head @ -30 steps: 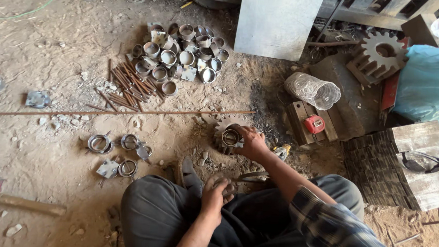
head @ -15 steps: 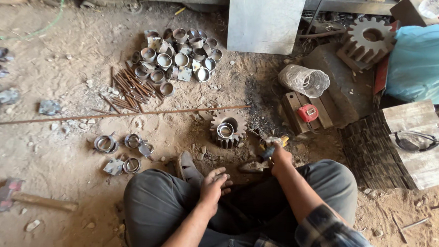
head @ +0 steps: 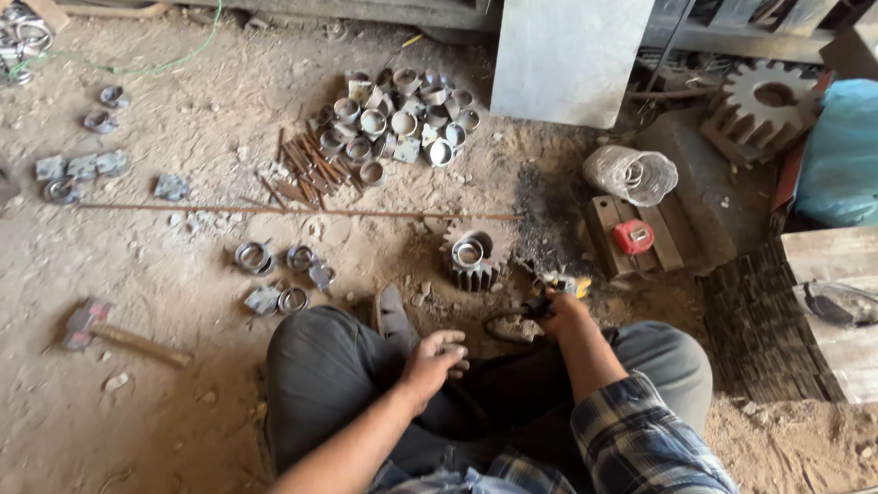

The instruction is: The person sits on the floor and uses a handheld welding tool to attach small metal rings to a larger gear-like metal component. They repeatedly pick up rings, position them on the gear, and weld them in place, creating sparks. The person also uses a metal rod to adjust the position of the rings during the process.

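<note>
I sit on the dirt floor with my legs folded. My left hand [head: 435,360] rests on my left knee with its fingers curled, and nothing shows in it. My right hand [head: 554,311] reaches forward to the ground and closes on a dark handled tool [head: 560,284] with a yellow tip; a dark cable [head: 500,327] loops from it. Just left of that tool stands a small steel gear [head: 470,262] with a metal ring lying on top of it. A long thin rod [head: 301,211] lies across the floor behind the gear.
A heap of short metal rings [head: 397,125] and rusty rods [head: 306,162] lies further out. Loose rings [head: 278,269] and a hammer [head: 104,328] sit on the left. On the right are a red tape measure [head: 633,236], a mesh roll [head: 630,174], a large gear [head: 767,102] and goggles [head: 845,303].
My right hand left the small gear and drew back to the right onto the handled tool. My left hand stayed on my knee. The view tilted so that more floor shows on the left.
</note>
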